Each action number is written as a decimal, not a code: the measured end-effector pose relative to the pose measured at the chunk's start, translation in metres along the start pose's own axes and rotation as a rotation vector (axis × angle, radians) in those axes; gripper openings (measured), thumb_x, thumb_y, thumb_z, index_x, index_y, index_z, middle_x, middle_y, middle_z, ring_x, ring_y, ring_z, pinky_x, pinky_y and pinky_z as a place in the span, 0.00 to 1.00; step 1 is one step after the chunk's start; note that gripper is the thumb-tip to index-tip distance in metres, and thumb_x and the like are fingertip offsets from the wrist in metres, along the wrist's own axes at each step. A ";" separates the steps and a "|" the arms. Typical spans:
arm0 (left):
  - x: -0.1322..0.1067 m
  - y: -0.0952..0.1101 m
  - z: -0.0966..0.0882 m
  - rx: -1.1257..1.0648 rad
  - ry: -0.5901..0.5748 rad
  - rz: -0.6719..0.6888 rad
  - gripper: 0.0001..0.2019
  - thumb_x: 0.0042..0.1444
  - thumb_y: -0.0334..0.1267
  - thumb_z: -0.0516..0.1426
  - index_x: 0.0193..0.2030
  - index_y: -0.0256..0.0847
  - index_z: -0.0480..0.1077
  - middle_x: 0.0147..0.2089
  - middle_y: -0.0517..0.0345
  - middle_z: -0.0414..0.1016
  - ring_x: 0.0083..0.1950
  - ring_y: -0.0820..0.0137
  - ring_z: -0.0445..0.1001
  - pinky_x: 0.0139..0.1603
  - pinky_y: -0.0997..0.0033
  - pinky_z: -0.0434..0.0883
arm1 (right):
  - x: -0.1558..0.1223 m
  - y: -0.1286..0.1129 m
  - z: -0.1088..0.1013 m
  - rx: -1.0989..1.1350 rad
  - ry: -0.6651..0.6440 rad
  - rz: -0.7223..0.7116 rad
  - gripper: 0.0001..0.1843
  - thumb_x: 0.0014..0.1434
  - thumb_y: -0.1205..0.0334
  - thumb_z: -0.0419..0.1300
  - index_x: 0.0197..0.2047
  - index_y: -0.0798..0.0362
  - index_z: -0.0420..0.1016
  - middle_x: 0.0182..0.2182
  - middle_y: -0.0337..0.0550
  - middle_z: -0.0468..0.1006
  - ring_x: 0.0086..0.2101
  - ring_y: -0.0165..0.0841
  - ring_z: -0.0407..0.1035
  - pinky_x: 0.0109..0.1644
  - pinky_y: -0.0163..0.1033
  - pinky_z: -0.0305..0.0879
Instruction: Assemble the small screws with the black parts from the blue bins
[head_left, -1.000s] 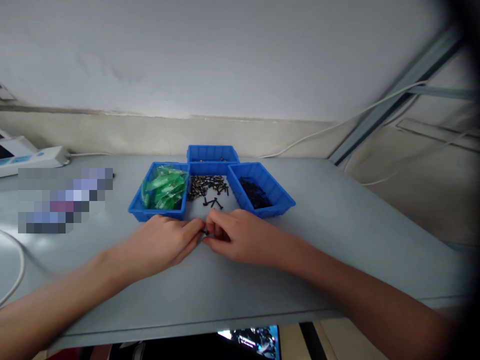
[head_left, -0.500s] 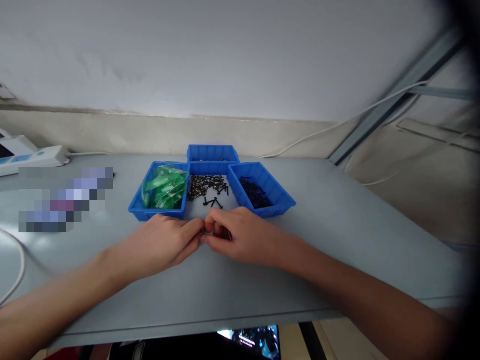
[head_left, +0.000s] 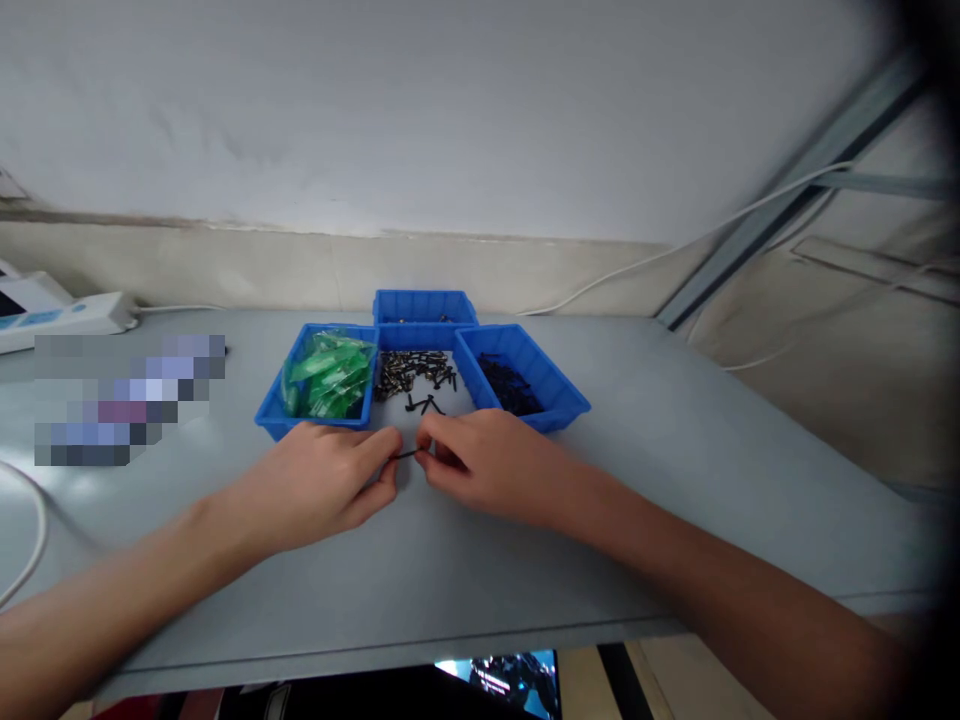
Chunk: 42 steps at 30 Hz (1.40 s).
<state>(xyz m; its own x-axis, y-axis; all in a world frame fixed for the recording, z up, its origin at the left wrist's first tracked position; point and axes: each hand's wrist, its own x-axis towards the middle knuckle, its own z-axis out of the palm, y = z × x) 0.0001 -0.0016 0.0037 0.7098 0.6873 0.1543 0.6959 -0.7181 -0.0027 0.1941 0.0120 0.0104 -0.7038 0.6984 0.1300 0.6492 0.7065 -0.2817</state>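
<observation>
Left hand (head_left: 326, 482): thumb and forefinger closed in a narrow pinch on the left end of a thin dark rod (head_left: 406, 455). Right hand (head_left: 487, 462): thumb and forefinger nearly meeting, pinched at the rod's right end; the other fingers curl in toward the palm. Short bare length of rod spans the gap between the two sets of fingertips. Ends hidden by the fingers; head or thread cannot be told.

Handling, by judgement: very light, stiff, probably metal. Not fragile. Slim and likely smooth enough to roll or slip, so a tip pinch near each end suits it; a whole-hand grasp would bury it.

Just beyond the fingertips: a few loose dark screws (head_left: 426, 404) on the grey tabletop (head_left: 465, 590). Past those, a heap of brassy and dark small parts (head_left: 409, 372).

Beyond the left knuckles, a blue bin (head_left: 274, 427) of green packets (head_left: 330, 378). Beyond the right knuckles, a second blue bin (head_left: 556, 385) of black pieces (head_left: 508, 386). Farthest from the fingers, past the heap, a third blue bin (head_left: 416, 338); contents barely visible.
</observation>
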 end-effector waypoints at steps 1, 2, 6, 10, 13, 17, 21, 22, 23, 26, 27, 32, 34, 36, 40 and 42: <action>0.000 0.000 -0.001 0.010 0.016 -0.002 0.08 0.59 0.36 0.44 0.31 0.39 0.60 0.23 0.64 0.66 0.23 0.72 0.68 0.22 0.72 0.58 | 0.000 0.000 0.001 -0.022 -0.012 -0.004 0.05 0.56 0.63 0.50 0.30 0.54 0.62 0.20 0.36 0.69 0.22 0.27 0.63 0.25 0.32 0.48; 0.000 0.000 -0.001 0.014 0.037 0.004 0.09 0.59 0.36 0.43 0.31 0.39 0.60 0.24 0.64 0.66 0.23 0.72 0.68 0.22 0.72 0.58 | 0.000 0.000 0.002 -0.040 -0.024 -0.010 0.05 0.56 0.63 0.50 0.30 0.54 0.63 0.21 0.37 0.70 0.23 0.27 0.63 0.25 0.33 0.48; -0.001 0.002 0.000 -0.002 0.104 0.106 0.10 0.60 0.36 0.43 0.33 0.39 0.62 0.25 0.63 0.67 0.25 0.71 0.68 0.24 0.71 0.61 | 0.002 0.001 0.008 -0.081 -0.067 -0.055 0.08 0.58 0.60 0.49 0.32 0.54 0.65 0.23 0.39 0.72 0.23 0.29 0.64 0.25 0.34 0.47; -0.002 0.004 0.002 -0.002 0.078 0.187 0.10 0.60 0.36 0.44 0.35 0.38 0.64 0.28 0.61 0.69 0.27 0.71 0.68 0.25 0.71 0.63 | 0.003 0.001 0.011 -0.088 -0.093 -0.075 0.06 0.56 0.62 0.50 0.32 0.54 0.66 0.23 0.38 0.72 0.23 0.29 0.64 0.25 0.34 0.47; -0.002 0.004 0.002 -0.008 0.065 0.205 0.11 0.60 0.35 0.44 0.36 0.38 0.66 0.29 0.59 0.70 0.28 0.71 0.69 0.26 0.71 0.65 | 0.002 0.001 0.011 -0.093 -0.099 -0.078 0.06 0.56 0.62 0.50 0.31 0.54 0.66 0.23 0.38 0.72 0.23 0.29 0.64 0.25 0.34 0.47; -0.002 0.002 0.002 0.000 0.072 0.206 0.13 0.61 0.34 0.43 0.36 0.37 0.67 0.28 0.59 0.70 0.27 0.72 0.69 0.27 0.72 0.65 | 0.002 -0.001 0.010 -0.114 -0.098 -0.060 0.06 0.56 0.63 0.51 0.32 0.54 0.67 0.23 0.38 0.72 0.23 0.29 0.63 0.24 0.34 0.47; -0.002 -0.001 0.002 0.014 0.056 0.179 0.12 0.61 0.35 0.43 0.36 0.38 0.66 0.27 0.60 0.69 0.26 0.72 0.69 0.27 0.72 0.64 | 0.003 -0.002 0.008 -0.134 -0.107 -0.039 0.06 0.56 0.63 0.51 0.33 0.54 0.68 0.23 0.39 0.72 0.23 0.29 0.63 0.25 0.34 0.47; -0.002 -0.001 0.002 0.018 0.040 0.165 0.12 0.61 0.35 0.43 0.35 0.38 0.65 0.26 0.61 0.68 0.26 0.72 0.68 0.26 0.72 0.64 | 0.003 -0.002 0.007 -0.139 -0.108 -0.029 0.06 0.56 0.63 0.50 0.33 0.54 0.68 0.23 0.39 0.72 0.23 0.29 0.63 0.25 0.34 0.47; -0.002 -0.002 0.002 0.024 0.023 0.147 0.12 0.61 0.36 0.43 0.33 0.38 0.65 0.26 0.61 0.68 0.25 0.72 0.68 0.25 0.72 0.63 | 0.003 -0.002 0.006 -0.139 -0.109 -0.019 0.07 0.56 0.63 0.50 0.32 0.54 0.67 0.23 0.40 0.72 0.23 0.29 0.63 0.25 0.34 0.47; -0.001 -0.003 0.003 0.050 -0.027 0.087 0.12 0.61 0.36 0.43 0.30 0.38 0.63 0.24 0.61 0.68 0.24 0.72 0.68 0.23 0.72 0.61 | 0.002 -0.001 0.005 -0.115 -0.093 0.012 0.07 0.56 0.62 0.50 0.30 0.54 0.66 0.23 0.39 0.71 0.23 0.29 0.63 0.25 0.34 0.48; -0.001 -0.003 0.004 0.057 -0.042 0.074 0.12 0.61 0.36 0.43 0.30 0.39 0.62 0.24 0.61 0.68 0.24 0.71 0.68 0.23 0.72 0.60 | 0.002 -0.001 0.006 -0.094 -0.081 0.017 0.07 0.56 0.62 0.50 0.30 0.54 0.65 0.22 0.38 0.71 0.23 0.28 0.63 0.25 0.34 0.48; 0.000 -0.002 0.007 0.034 -0.112 0.056 0.09 0.60 0.35 0.43 0.33 0.39 0.61 0.24 0.61 0.68 0.25 0.70 0.69 0.23 0.72 0.60 | 0.001 -0.002 0.005 0.052 -0.013 0.003 0.08 0.57 0.60 0.51 0.28 0.54 0.62 0.20 0.35 0.69 0.23 0.26 0.62 0.26 0.32 0.49; 0.000 -0.002 0.007 -0.003 -0.126 0.048 0.08 0.60 0.35 0.43 0.34 0.39 0.61 0.24 0.61 0.68 0.24 0.71 0.69 0.23 0.73 0.60 | 0.000 -0.003 0.003 0.101 -0.004 -0.017 0.08 0.57 0.60 0.51 0.28 0.54 0.61 0.20 0.34 0.68 0.22 0.25 0.61 0.25 0.32 0.48; 0.000 -0.001 0.007 -0.046 -0.131 0.038 0.08 0.61 0.35 0.43 0.35 0.39 0.61 0.24 0.62 0.69 0.23 0.72 0.69 0.22 0.73 0.59 | 0.000 -0.003 0.002 0.138 -0.014 -0.035 0.07 0.56 0.60 0.52 0.29 0.54 0.61 0.20 0.34 0.68 0.22 0.25 0.61 0.25 0.31 0.48; -0.001 0.000 0.006 -0.103 -0.114 0.022 0.09 0.61 0.36 0.42 0.35 0.39 0.61 0.23 0.63 0.68 0.21 0.73 0.68 0.20 0.74 0.58 | 0.000 -0.003 0.002 0.159 -0.017 -0.042 0.07 0.56 0.60 0.52 0.29 0.53 0.61 0.21 0.34 0.68 0.22 0.25 0.60 0.26 0.31 0.48; 0.000 0.000 0.006 -0.114 -0.103 0.023 0.10 0.61 0.36 0.42 0.35 0.39 0.61 0.24 0.63 0.69 0.22 0.73 0.68 0.21 0.74 0.58 | 0.000 -0.003 0.002 0.150 -0.006 -0.044 0.08 0.57 0.59 0.51 0.30 0.53 0.62 0.21 0.35 0.68 0.23 0.25 0.61 0.26 0.32 0.48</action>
<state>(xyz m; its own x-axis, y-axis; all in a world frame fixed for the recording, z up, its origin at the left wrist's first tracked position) 0.0008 -0.0014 -0.0020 0.7371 0.6737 0.0530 0.6664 -0.7376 0.1083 0.1917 0.0096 0.0089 -0.7326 0.6660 0.1402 0.5676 0.7115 -0.4143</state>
